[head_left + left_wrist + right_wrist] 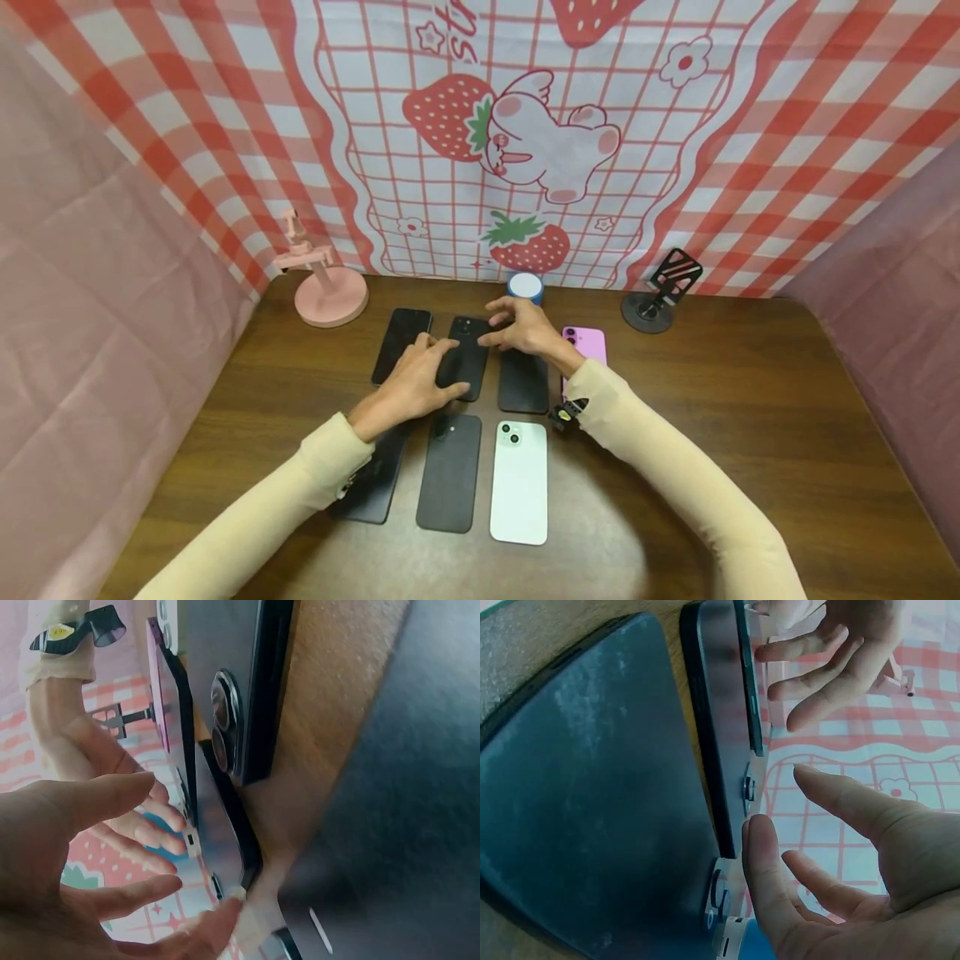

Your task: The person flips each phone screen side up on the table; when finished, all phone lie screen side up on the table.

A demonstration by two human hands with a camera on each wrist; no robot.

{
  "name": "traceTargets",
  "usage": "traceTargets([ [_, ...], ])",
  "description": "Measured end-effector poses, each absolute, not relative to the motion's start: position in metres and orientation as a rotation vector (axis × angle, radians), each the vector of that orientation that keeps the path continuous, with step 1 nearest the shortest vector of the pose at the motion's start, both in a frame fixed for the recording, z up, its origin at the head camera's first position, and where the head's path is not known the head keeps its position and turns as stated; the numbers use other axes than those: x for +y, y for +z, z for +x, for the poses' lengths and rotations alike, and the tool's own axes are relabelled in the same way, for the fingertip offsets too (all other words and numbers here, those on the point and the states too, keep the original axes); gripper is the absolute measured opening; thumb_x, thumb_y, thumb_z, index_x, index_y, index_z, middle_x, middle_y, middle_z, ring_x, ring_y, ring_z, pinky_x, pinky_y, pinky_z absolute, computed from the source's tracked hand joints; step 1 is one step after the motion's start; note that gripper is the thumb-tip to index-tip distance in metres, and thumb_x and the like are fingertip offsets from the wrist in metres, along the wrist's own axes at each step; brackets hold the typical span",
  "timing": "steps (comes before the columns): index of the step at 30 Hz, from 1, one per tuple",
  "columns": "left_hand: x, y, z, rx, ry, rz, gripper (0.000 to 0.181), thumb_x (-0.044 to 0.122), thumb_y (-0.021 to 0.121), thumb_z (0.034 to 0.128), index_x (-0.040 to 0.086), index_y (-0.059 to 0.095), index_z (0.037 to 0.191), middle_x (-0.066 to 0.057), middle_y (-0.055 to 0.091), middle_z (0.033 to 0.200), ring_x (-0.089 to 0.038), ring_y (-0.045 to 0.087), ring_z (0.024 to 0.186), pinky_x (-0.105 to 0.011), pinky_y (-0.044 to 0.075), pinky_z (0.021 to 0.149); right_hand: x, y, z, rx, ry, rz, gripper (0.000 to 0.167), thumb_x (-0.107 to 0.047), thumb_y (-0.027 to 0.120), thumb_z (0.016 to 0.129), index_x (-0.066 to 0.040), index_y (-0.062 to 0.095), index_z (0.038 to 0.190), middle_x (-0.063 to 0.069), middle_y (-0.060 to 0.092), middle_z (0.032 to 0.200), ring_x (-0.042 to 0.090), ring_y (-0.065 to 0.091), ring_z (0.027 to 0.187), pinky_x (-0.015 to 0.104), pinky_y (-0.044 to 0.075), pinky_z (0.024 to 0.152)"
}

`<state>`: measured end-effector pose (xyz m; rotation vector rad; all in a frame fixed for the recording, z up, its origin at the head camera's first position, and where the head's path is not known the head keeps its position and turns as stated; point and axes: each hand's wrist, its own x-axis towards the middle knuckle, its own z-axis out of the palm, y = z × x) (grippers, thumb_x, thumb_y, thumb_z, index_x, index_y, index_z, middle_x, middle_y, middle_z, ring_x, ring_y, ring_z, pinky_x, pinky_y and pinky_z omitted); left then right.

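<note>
Phones lie in two rows on the wooden table. My left hand (pixel 412 382) (pixel 90 862) is spread with bent fingers over a dark phone with its cameras up (pixel 465 362) in the back row; whether it touches is unclear. My right hand (pixel 525 329) (pixel 855 877), fingers loosely bent and holding nothing, is above the top of the neighbouring dark phone (pixel 523 383). A black phone (pixel 397 342) and a pink phone (pixel 590 343) flank these two. In front lie a dark phone (pixel 375 483), partly under my left wrist, a grey phone (pixel 450 475) and a pale mint phone (pixel 519 487).
A pink stand (pixel 330 296) is at the back left, and a black stand (pixel 651 310) at the back right. Just behind my right hand is a blue round container with a white top (pixel 525 287). A strawberry-patterned cloth (pixel 450 192) hangs behind the table (pixel 720 383).
</note>
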<state>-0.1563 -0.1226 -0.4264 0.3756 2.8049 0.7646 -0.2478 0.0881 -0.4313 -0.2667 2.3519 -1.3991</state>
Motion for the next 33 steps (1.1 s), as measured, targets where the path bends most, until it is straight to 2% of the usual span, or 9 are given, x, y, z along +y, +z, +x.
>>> traceTargets([
  [8, -0.112, -0.429, -0.157, 2.803, 0.692, 0.342, 0.076, 0.039, 0.08, 0.0922, 0.005, 0.049, 0.153, -0.029, 0.044, 0.148, -0.045, 0.051, 0.125, -0.057, 0.053, 0.1, 0.082, -0.435, -0.25, 2.408, -1.332, -0.252, 0.069, -0.007, 0.088, 0.081, -0.005, 0.058, 0.144, 0.023, 0.066, 0.132, 0.031, 0.077, 0.083, 0.036, 0.064, 0.075],
  [16, -0.1, -0.428, -0.158, 2.797, 0.607, 0.301, 0.078, 0.042, 0.081, 0.0904, 0.006, 0.05, 0.152, -0.03, 0.043, 0.143, -0.046, 0.05, 0.121, -0.055, 0.057, 0.085, 0.077, -0.436, -0.252, 2.507, -1.214, -0.275, 0.066, -0.012, 0.09, 0.08, -0.007, 0.062, 0.14, 0.02, 0.068, 0.131, 0.027, 0.078, 0.078, 0.03, 0.062, 0.071],
  [19, -0.097, -0.429, -0.159, 2.793, 0.576, 0.292, 0.08, 0.042, 0.082, 0.089, 0.005, 0.051, 0.152, -0.031, 0.041, 0.145, -0.047, 0.05, 0.122, -0.055, 0.058, 0.086, 0.075, -0.437, -0.253, 2.534, -1.168, -0.287, 0.066, -0.015, 0.091, 0.08, -0.008, 0.063, 0.14, 0.019, 0.069, 0.132, 0.024, 0.078, 0.076, 0.031, 0.062, 0.074],
  [21, -0.095, -0.429, -0.16, 2.79, 0.563, 0.289, 0.081, 0.042, 0.083, 0.0883, 0.005, 0.051, 0.152, -0.032, 0.04, 0.146, -0.048, 0.049, 0.124, -0.056, 0.058, 0.087, 0.074, -0.438, -0.253, 2.561, -1.13, -0.298, 0.066, -0.016, 0.091, 0.08, -0.009, 0.064, 0.139, 0.018, 0.069, 0.133, 0.023, 0.078, 0.076, 0.034, 0.062, 0.082],
  [23, -0.093, -0.429, -0.16, 2.783, 0.559, 0.282, 0.081, 0.042, 0.083, 0.0881, 0.005, 0.051, 0.152, -0.032, 0.039, 0.147, -0.049, 0.048, 0.126, -0.057, 0.057, 0.089, 0.073, -0.438, -0.253, 2.589, -1.088, -0.319, 0.066, -0.018, 0.091, 0.08, -0.009, 0.064, 0.139, 0.018, 0.069, 0.133, 0.026, 0.078, 0.082, 0.039, 0.06, 0.093],
  [26, -0.09, -0.429, -0.161, 2.784, 0.549, 0.265, 0.082, 0.044, 0.083, 0.0881, 0.005, 0.051, 0.152, -0.031, 0.04, 0.146, -0.05, 0.047, 0.127, -0.056, 0.057, 0.09, 0.072, -0.438, -0.254, 2.633, -1.022, -0.355, 0.065, -0.019, 0.091, 0.079, -0.008, 0.065, 0.138, 0.018, 0.069, 0.133, 0.031, 0.074, 0.103, 0.044, 0.053, 0.105],
  [30, -0.086, -0.429, -0.163, 2.793, 0.503, 0.239, 0.084, 0.047, 0.083, 0.0875, 0.007, 0.05, 0.153, -0.029, 0.042, 0.144, -0.048, 0.047, 0.127, -0.056, 0.058, 0.09, 0.071, -0.439, -0.255, 2.652, -0.969, -0.387, 0.066, -0.02, 0.092, 0.079, -0.007, 0.065, 0.138, 0.019, 0.069, 0.132, 0.035, 0.064, 0.124, 0.047, 0.049, 0.11],
  [33, -0.085, -0.429, -0.163, 2.795, 0.476, 0.238, 0.085, 0.048, 0.083, 0.0871, 0.006, 0.05, 0.153, -0.029, 0.042, 0.142, -0.047, 0.047, 0.126, -0.055, 0.058, 0.09, 0.069, -0.438, -0.257, 2.666, -0.94, -0.404, 0.065, -0.021, 0.091, 0.08, -0.006, 0.066, 0.137, 0.019, 0.069, 0.131, 0.035, 0.063, 0.125, 0.046, 0.049, 0.11],
])
